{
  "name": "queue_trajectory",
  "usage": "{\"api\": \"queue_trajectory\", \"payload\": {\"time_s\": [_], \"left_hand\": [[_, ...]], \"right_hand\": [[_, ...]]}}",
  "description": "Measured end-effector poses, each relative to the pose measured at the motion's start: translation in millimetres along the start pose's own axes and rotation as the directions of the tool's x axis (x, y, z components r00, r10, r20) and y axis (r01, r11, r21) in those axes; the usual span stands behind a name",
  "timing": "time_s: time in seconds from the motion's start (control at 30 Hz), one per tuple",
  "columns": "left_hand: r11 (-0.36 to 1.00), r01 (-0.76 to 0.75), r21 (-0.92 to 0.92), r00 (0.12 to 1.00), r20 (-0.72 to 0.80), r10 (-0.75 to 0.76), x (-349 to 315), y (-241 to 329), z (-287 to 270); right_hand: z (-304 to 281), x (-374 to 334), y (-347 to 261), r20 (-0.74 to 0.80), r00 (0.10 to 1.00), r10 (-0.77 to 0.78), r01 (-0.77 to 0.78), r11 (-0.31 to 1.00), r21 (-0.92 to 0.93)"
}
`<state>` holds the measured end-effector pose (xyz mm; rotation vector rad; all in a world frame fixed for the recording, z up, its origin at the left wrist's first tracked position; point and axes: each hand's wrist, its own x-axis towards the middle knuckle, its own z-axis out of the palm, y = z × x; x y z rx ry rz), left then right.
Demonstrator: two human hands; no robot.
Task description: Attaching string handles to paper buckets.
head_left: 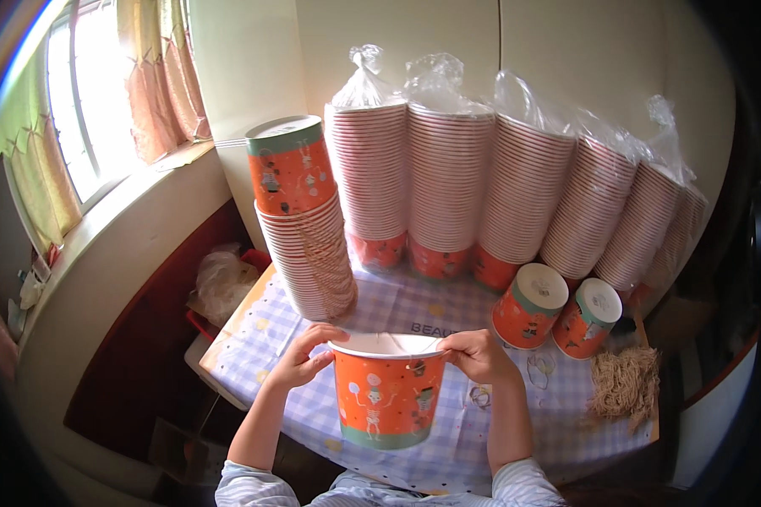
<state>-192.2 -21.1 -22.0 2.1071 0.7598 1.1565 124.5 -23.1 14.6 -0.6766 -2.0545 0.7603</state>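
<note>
An orange paper bucket [387, 399] with cartoon figures and a green base band is held upright above the table's near edge. My left hand [303, 359] pinches its rim on the left side. My right hand [479, 355] grips the rim on the right, where a thin string handle seems to sit between the fingers. The white inside of the bucket shows at the top. A tall upside-down stack of matching buckets [304, 220] stands just behind my left hand.
Several bagged stacks of buckets [499, 186] lean along the wall. Two upside-down buckets [558, 317] sit at right beside a bundle of tan strings [624, 382]. The checked tablecloth [448, 448] covers a small table; a window and ledge are at left.
</note>
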Motion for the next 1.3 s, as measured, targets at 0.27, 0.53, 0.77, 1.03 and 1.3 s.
{"api": "queue_trajectory", "payload": {"time_s": [0.27,0.53,0.77,1.03,1.3], "left_hand": [[0.648,0.165,-0.743,0.893,-0.166,-0.418,-20.4,7.4,-14.5],[0.824,-0.197,-0.531,0.695,-0.668,-0.264,121.3,70.9,-123.3],[0.725,-0.134,-0.675,0.749,-0.548,-0.372,179.1,47.1,-214.4],[0.734,0.013,-0.679,0.728,-0.497,-0.472,170.4,-5.8,-202.4],[0.811,0.236,-0.535,0.713,-0.472,-0.518,146.6,-17.6,-183.4]], "right_hand": [[10.0,62.7,-4.8,0.055,0.962,0.266,-0.203,0.572,0.794],[-15.1,192.4,-41.0,-0.136,0.989,0.064,0.082,0.531,0.843],[-4.0,300.4,-67.8,-0.169,0.984,-0.063,0.104,0.964,0.246],[15.9,332.0,-38.6,-0.132,0.989,0.066,-0.063,0.998,0.026],[21.3,332.4,-6.2,-0.101,0.993,0.058,-0.059,0.998,-0.004]]}}
